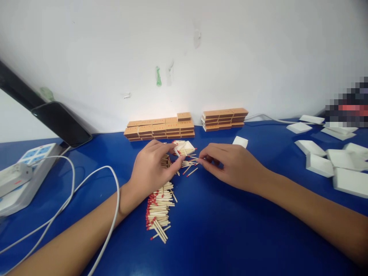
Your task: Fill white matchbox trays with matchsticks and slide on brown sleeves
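My left hand curves round the near-left side of a small white matchbox tray, thumb and index finger closed at its edge. Several red-tipped matches lie in and around this tray. To the right, my right hand has thumb and fingers pinched on a match whose red head is at the fingertips. Loose matches are scattered on the blue table between both hands. A long heap of matches stretches toward me, partly hidden under my left hand and wrist.
Stacked brown matchboxes line the wall, with a second stack to their right. One white tray lies behind my right hand; several more trays are at far right. A power strip, white cable and black phone-like device stand left.
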The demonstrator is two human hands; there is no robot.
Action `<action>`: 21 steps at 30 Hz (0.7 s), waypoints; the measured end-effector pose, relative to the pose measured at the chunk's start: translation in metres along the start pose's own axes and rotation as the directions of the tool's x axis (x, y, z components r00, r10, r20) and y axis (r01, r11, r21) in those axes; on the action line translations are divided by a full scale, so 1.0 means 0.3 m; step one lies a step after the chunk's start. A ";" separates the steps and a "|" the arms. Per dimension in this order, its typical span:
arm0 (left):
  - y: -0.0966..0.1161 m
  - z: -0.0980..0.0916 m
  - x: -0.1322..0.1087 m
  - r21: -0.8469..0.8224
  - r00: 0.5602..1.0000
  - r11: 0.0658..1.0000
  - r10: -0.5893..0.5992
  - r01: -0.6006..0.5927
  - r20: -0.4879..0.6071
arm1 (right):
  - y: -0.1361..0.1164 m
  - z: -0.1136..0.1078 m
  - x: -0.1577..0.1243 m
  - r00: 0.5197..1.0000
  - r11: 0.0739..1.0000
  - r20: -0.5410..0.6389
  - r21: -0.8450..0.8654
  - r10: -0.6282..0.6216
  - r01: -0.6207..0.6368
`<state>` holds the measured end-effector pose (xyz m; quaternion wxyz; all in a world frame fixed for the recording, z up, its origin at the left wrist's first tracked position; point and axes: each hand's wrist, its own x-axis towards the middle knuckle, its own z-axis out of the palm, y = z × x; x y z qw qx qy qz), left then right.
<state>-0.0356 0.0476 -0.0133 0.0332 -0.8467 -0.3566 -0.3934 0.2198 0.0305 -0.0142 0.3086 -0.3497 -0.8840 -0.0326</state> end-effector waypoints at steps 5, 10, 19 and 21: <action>0.002 -0.004 0.002 0.000 1.000 1.000 -0.003 0.003 0.008 | 0.007 -0.013 0.003 0.998 0.999 -0.056 -0.042 0.024 -0.027; -0.001 -0.004 0.002 0.010 1.000 1.000 0.006 -0.006 0.016 | 0.021 -0.012 0.004 0.997 0.998 -0.058 -0.045 0.044 -0.046; -0.006 0.005 0.002 0.019 0.999 0.999 0.041 -0.041 -0.004 | 0.008 -0.019 0.000 0.997 0.998 -0.071 -0.058 0.029 -0.033; -0.010 0.011 0.004 0.027 0.999 0.999 0.036 -0.036 -0.007 | 0.004 -0.022 -0.003 0.997 0.997 -0.074 -0.065 0.024 -0.029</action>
